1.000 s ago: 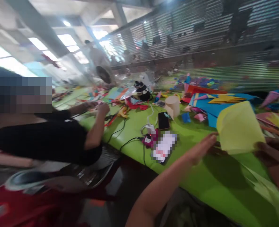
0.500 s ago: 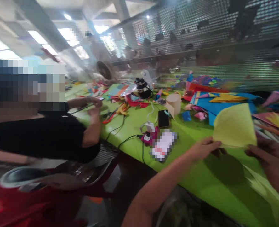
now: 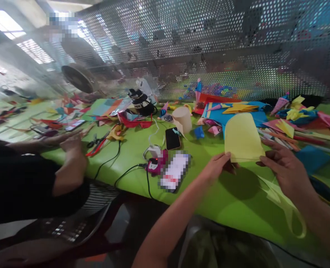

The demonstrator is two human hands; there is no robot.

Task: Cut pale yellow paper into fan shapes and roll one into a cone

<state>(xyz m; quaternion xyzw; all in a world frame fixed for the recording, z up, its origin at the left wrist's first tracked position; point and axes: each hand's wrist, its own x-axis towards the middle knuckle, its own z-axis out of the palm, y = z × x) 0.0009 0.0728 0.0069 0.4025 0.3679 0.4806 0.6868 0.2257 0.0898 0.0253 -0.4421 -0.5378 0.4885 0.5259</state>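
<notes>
You hold a yellow round-topped paper sheet point(image 3: 243, 137) lengthwise upright, curved end up.
Your left hand point(image 3: 219, 164) and right hand point(image 3: 284, 165) pinch its bottom corners, fingertips closed.

Matt yellow paper point(image 3: 242, 139), smooth green tabletop point(image 3: 131, 156) with a soft sheen, perforated metal screen point(image 3: 223, 44), glossy black phone point(image 3: 173, 138)

A black-screened phone point(image 3: 173, 138) lies near a purple power adapter point(image 3: 155, 164).
</notes>
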